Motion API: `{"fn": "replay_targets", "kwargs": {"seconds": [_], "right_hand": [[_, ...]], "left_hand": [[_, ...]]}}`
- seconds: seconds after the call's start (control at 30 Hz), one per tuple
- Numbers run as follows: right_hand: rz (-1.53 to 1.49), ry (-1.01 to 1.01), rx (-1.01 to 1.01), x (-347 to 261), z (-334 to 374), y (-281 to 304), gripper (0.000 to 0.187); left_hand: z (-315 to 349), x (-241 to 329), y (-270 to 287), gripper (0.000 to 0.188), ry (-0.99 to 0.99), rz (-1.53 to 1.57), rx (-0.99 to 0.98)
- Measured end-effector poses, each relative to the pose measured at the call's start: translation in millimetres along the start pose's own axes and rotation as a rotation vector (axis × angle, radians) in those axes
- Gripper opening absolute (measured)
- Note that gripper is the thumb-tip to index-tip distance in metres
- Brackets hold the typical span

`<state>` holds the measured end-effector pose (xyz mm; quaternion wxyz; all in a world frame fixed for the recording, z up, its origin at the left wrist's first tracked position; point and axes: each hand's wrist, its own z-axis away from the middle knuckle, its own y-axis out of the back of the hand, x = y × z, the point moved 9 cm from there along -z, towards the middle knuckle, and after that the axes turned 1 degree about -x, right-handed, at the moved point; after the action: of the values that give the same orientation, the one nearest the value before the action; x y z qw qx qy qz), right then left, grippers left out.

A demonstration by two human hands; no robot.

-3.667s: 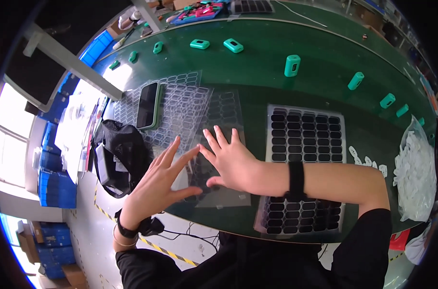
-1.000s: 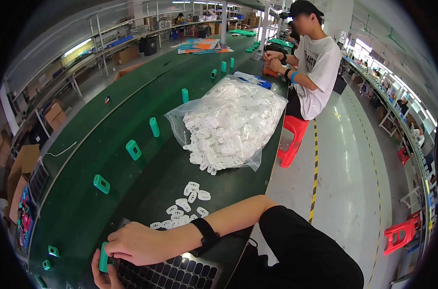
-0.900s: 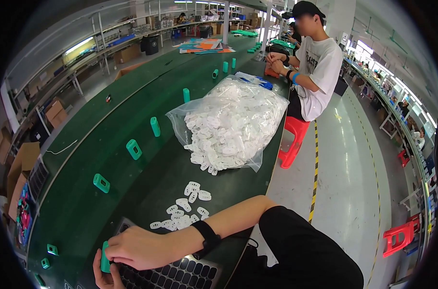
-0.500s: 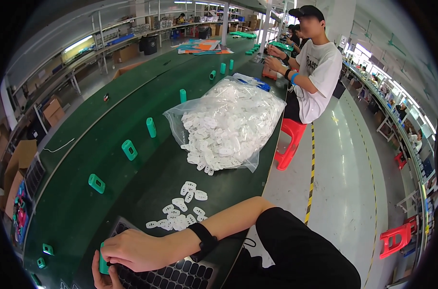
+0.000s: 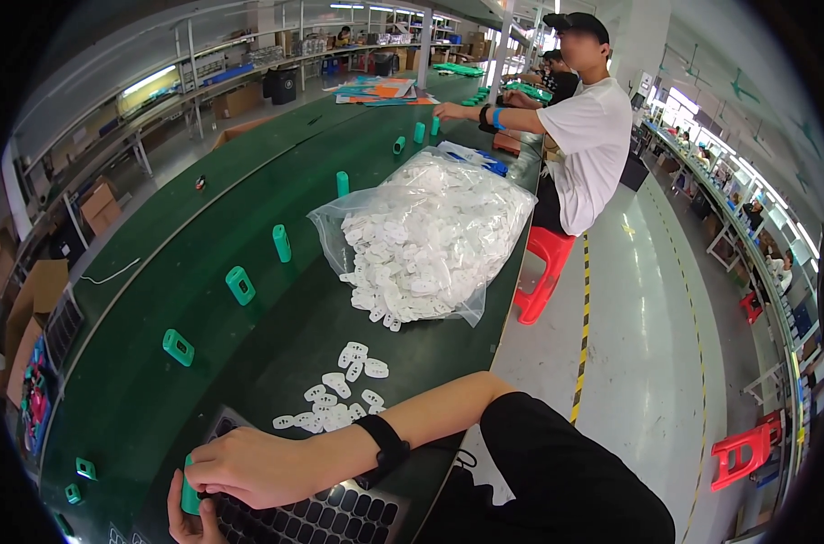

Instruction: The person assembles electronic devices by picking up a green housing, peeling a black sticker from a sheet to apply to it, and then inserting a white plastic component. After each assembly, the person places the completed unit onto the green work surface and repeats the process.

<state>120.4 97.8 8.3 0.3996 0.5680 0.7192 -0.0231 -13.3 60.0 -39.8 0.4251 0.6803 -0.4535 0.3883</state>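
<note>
At the lower left, my left hand (image 5: pixel 183 521) holds a green plastic casing (image 5: pixel 190 490) from below, with fingers and thumb around it. My right hand (image 5: pixel 253 467) reaches across with its fingers bent together against the casing. Something small and dark shows at those fingertips, too little to name. Under my right wrist lies a sheet of black oval stickers (image 5: pixel 339 515), partly covered by my hands and forearm. Just beyond my forearm, loose white oval plastic pieces (image 5: pixel 337 415) are scattered on the green work surface.
A large clear bag of white pieces (image 5: pixel 430 236) stands beyond them. Several green casings (image 5: pixel 239 286) are spaced along the green belt (image 5: pixel 131 299) to the left. A co-worker (image 5: pixel 584 136) sits on a red stool (image 5: pixel 546 272) at the table's right edge.
The co-worker's arm has stretched out leftward over the belt toward a standing green casing. My hands remain at the casing I hold, shifted only slightly left in the picture.
</note>
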Motion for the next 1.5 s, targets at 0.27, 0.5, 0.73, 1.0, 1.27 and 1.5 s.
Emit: {"fn": "replay_targets", "kwargs": {"seconds": [0.27, 0.5, 0.73, 1.0, 1.27, 1.5], "right_hand": [[0.181, 0.077, -0.077, -9.0, 7.5, -6.7, 0.02], [0.51, -0.069, -0.283, -8.3, 11.8, -21.2, 0.031], [0.093, -0.005, -0.091, -4.4, -0.2, 3.6, 0.024], [-0.041, -0.193, -0.176, 4.8, 6.5, -8.6, 0.024], [-0.029, -0.083, -0.085, 1.5, 1.1, -2.5, 0.028], [0.031, -0.054, -0.137, -7.9, 2.6, -4.9, 0.029]], "left_hand": [[4.9, -13.8, 8.5, 0.035, 0.098, -0.194, 0.025], [8.3, -14.9, 10.0, 0.032, 0.006, -0.215, -0.037], [3.1, 8.9, 5.0, 0.035, -0.012, 0.034, -0.057], [10.9, 11.7, 3.1, 0.035, -0.047, -0.102, -0.097], [3.7, 11.1, 4.4, 0.034, -0.062, -0.012, -0.104], [11.7, 11.9, 4.8, 0.034, -0.121, -0.068, -0.127]]}}
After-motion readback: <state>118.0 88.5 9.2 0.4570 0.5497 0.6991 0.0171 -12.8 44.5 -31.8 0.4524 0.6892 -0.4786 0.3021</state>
